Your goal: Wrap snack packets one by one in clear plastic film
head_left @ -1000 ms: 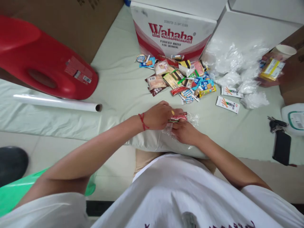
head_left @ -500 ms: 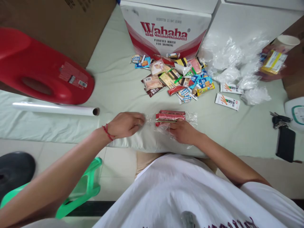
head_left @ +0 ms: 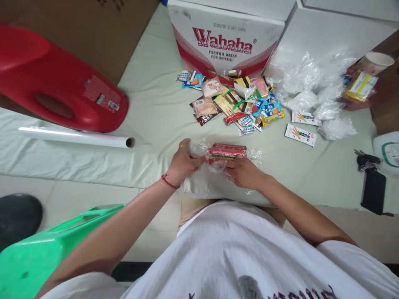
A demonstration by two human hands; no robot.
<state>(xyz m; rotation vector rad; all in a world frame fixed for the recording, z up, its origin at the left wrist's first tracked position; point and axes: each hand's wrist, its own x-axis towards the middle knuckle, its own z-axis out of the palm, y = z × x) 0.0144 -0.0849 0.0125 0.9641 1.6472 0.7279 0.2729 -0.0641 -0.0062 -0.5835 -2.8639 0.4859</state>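
Observation:
Several red-wrapped snack packets (head_left: pixel 227 153) lie side by side in clear plastic wrap (head_left: pixel 256 155), close to the table's front edge. My right hand (head_left: pixel 245 171) is closed on the near side of these packets, fingers over the film; its thumb is partly hidden. On their left is my left hand (head_left: pixel 183 164), its thumb and fingers spread apart. Its fingertips touch the left part of the film beside the packets. More clear film shows under and around this hand.
Behind the hands lies a pile of mixed snack packets (head_left: pixel 233 101) against a Wahaha carton (head_left: pixel 224 45). White snack packets (head_left: pixel 301 135) and crumpled clear plastic (head_left: pixel 301 79) are at right. A white roll (head_left: pixel 77 137) and red jug (head_left: pixel 71 87) stand left. A green stool (head_left: pixel 40 249) is below.
My left hand has moved right to the end of the packets, and its fingers have spread from a closed pose. My right hand stays on the packets. The view has shifted slightly.

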